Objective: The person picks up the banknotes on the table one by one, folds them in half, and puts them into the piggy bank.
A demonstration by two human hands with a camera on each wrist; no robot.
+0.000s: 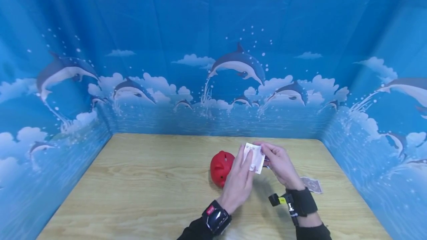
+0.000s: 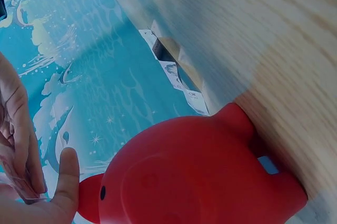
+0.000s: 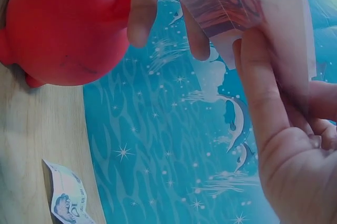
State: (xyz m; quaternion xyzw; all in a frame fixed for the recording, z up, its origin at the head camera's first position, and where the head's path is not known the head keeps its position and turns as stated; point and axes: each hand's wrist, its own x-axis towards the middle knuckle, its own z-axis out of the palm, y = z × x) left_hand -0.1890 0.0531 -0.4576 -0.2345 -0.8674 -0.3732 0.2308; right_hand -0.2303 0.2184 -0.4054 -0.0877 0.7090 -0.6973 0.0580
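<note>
A folded pinkish-white 100-yuan banknote [image 1: 255, 158] is held up between both hands, close to a red piggy bank [image 1: 220, 169]. My right hand [image 1: 281, 164] pinches its right side, with the thumb [image 3: 258, 76] pressed flat against the paper. My left hand [image 1: 237, 184] grips the other side, its fingers lying across the note in the head view. The piggy bank stands on the table just left of the left hand; its dark coin slot shows on top. In the left wrist view, the left thumb [image 2: 67, 182] overlaps the piggy bank's snout.
Another banknote [image 1: 311, 185] lies on the wooden table [image 1: 150, 184] beside the right wrist; the right wrist view shows it curled. Blue dolphin-print curtains [image 1: 213, 117] surround the table at the back and sides. Dark cameras are strapped on both wrists.
</note>
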